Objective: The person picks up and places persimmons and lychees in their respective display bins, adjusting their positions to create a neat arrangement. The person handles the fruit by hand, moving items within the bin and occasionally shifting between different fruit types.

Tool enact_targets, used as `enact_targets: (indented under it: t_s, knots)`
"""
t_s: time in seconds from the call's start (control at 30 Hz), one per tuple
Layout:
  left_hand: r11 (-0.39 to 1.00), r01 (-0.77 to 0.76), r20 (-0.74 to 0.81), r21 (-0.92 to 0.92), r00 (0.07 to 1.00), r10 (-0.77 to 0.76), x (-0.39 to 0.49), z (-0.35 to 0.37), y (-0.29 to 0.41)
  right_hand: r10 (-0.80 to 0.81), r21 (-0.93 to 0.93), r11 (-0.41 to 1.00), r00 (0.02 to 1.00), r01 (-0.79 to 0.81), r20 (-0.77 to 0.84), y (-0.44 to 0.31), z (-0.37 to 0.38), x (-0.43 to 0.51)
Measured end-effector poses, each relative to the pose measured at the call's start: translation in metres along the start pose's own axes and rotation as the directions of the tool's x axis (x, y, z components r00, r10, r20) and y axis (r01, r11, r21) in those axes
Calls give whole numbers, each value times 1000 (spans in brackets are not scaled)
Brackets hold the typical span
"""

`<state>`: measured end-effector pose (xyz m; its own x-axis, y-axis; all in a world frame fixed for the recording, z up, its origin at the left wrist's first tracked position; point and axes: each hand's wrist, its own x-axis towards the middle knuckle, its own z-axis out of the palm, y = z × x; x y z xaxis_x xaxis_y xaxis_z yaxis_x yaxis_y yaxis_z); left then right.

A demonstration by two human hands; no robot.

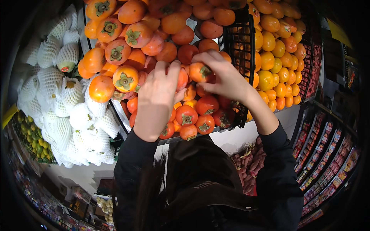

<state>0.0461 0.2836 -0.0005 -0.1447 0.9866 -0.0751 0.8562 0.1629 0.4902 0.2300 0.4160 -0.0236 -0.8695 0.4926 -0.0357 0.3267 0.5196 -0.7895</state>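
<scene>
A heap of orange persimmons with dry leafy calyxes lies before me, the front ones redder. My right hand pinches one persimmon between fingers and thumb, its calyx turned toward the palm. Just left of it, my left hand curls over another persimmon, with fingers above and thumb below. Most of that fruit is hidden behind the hand. Below both hands sit several smaller red-orange persimmons at the front edge of the display.
A black plastic crate wall stands right of the heap, with orange citrus fruit beyond. Fruit in white foam nets is piled at left. Reddish-brown tubers lie low at right, near shelves of packaged goods.
</scene>
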Motion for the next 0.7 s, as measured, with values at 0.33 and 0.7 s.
enact_targets:
  t_s: [0.33,0.7]
  knots:
    - [979,-203,346,-32,916,202,-11,10,-17,-26,-185,981,985,58,170,-9,25,-32]
    - [984,-162,279,-79,944,178,-21,17,-25,-42,-133,987,948,88,316,-4,0,-8]
